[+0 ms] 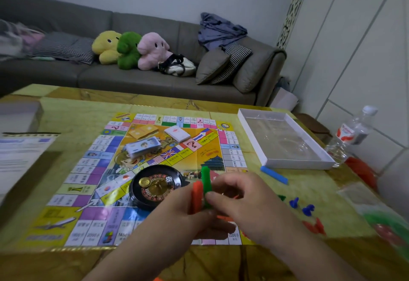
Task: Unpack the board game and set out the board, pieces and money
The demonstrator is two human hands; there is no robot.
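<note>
The paper game board (93, 170) lies unfolded on the table. On it rest a bundle of play money (143, 147), a yellow card deck (143, 130), a white card deck (177, 133) and a black roulette wheel (156, 184) with a die in it. Above the board's near right corner, my left hand (188, 216) holds an orange stick of pieces (196, 194). My right hand (241, 198) pinches a green stick (205, 176) next to it. A blue stick (274, 175), two blue pawns (301, 206) and red pawns (314, 225) lie to the right of the board.
The white box tray (254, 139) with a clear insert stands at the far right of the table. A water bottle (352, 132) is beside it. A plastic bag with red and green pieces (385, 225) lies at the right edge. The box lid (20, 150) sits left. A sofa runs behind.
</note>
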